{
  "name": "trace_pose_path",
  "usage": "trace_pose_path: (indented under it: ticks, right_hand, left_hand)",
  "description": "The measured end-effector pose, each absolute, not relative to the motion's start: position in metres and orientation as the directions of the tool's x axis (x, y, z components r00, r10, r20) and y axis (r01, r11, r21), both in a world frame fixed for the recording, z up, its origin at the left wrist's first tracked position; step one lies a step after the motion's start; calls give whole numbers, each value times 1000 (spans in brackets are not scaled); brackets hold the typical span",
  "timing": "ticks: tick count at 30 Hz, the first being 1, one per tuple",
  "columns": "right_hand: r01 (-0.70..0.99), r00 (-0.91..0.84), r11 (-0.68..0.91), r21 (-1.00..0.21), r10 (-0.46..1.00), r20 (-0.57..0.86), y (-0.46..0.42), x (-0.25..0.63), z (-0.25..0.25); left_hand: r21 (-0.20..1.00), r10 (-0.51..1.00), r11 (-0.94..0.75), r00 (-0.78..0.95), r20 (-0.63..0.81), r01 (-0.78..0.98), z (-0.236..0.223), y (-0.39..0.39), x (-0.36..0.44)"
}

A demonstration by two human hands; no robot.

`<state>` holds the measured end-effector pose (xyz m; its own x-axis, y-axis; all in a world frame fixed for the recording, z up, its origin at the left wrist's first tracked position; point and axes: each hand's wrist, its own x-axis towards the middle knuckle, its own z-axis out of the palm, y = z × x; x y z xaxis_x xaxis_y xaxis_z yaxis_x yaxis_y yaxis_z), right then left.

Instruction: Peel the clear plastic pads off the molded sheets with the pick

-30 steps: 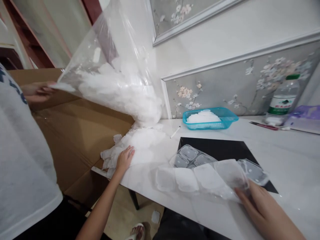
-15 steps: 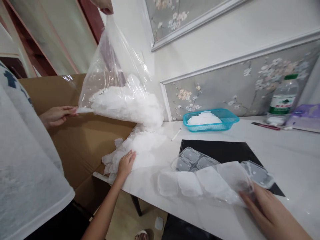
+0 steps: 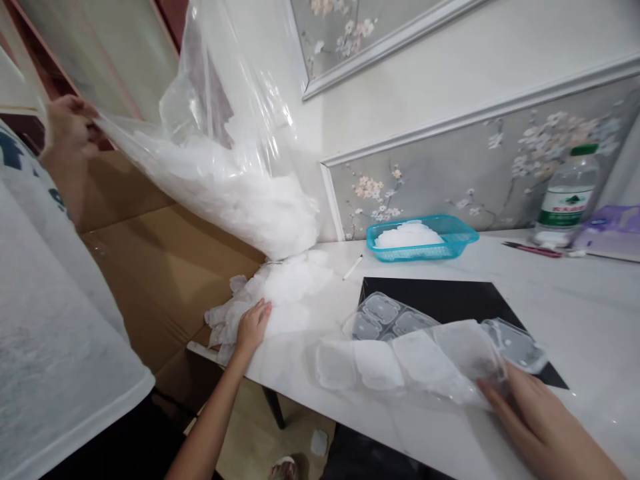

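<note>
My left hand point(image 3: 254, 327) lies on the edge of a loose pile of thin white pieces point(image 3: 293, 283) at the table's left edge, its fingers stretched out. My right hand point(image 3: 545, 417) pinches one end of a translucent plastic tray point(image 3: 380, 365) with a row of rounded-square compartments, tilted over the table. Beneath and behind it, clear moulded trays point(image 3: 383, 310) lie partly on a black board point(image 3: 440, 300). Above the pile, a big clear plastic bag point(image 3: 240, 180) full of white pieces is tipped, its low end near the pile; a co-worker's hand point(image 3: 70, 127) grips its left side.
A blue basket point(image 3: 457, 233) with white pieces stands by the wall. A bottle point(image 3: 570, 193), red tweezers point(image 3: 535, 249) and a purple packet point(image 3: 613, 230) are at the right. A cardboard box point(image 3: 150, 280) stands left of the table point(image 3: 400, 433); a small white stick point(image 3: 353, 267) lies on top.
The co-worker's left-side hand has risen, lifting that side of the bag and tilting it toward the pile. The co-worker's upper hand has left view. My hands have barely moved.
</note>
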<state>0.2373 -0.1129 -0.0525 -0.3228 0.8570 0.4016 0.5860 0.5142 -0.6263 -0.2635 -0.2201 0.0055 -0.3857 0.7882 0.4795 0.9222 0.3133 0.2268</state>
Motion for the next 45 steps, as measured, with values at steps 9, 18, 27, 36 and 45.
trace_pose_path:
  ticks: [9,18,27,36,45]
  right_hand:
    - [586,-371,507,-632,861,347,-112,238,-55]
    - [589,-366,502,-633,864,345,-113,238,-53]
    - [587,-353,511,-628,860,369,-116,237,-51]
    - [588,-355,519,-620,855,379,-115,236,-49]
    - [572,-363,511,-641,859,360,-116,236,-52]
  left_hand:
    - [233,790,313,-389,474,921,9,-221,-263]
    - [224,785,315,-386,484,922,10,-221,-262]
    - [186,653,374,-400,643,909,21,-223,-248]
    - [60,609,183,-161,776,981,63,-174,-171]
    - [-144,818,-372,398,416,917,55,-74,-72]
